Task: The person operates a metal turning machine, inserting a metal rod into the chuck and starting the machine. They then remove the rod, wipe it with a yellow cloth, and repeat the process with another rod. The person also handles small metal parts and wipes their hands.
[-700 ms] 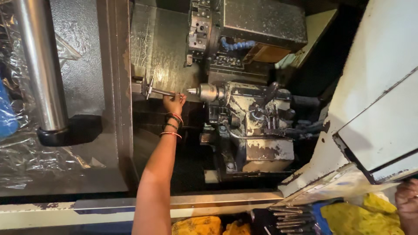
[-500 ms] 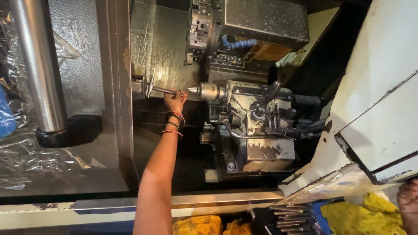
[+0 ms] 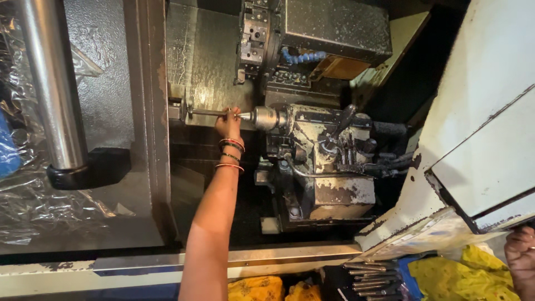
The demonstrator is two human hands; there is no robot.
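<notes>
Lathe enclosure: grey sliding door point(image 3: 95, 111) on the left with a long polished steel handle point(image 3: 50, 83) on a black bracket, crumpled clear plastic sheeting point(image 3: 33, 206) behind it. White outer panel point(image 3: 490, 111) on the right. Inside, the grimy tailstock block point(image 3: 329, 167) sits mid-cabin, the turret point(image 3: 329, 28) above it with a blue segmented coolant hose point(image 3: 301, 56). My left hand point(image 3: 228, 124), bangles on the wrist, reaches deep in; grip closed around the thin metal rod point(image 3: 209, 112), which runs level between the chuck face point(image 3: 177, 108) and the tailstock's pointed nose point(image 3: 262, 117). My right hand point(image 3: 521, 262) is at the lower right edge, beside a yellow cloth point(image 3: 451, 276); can't tell its grip. Loose steel rods point(image 3: 370, 276) lie left of the cloth.
</notes>
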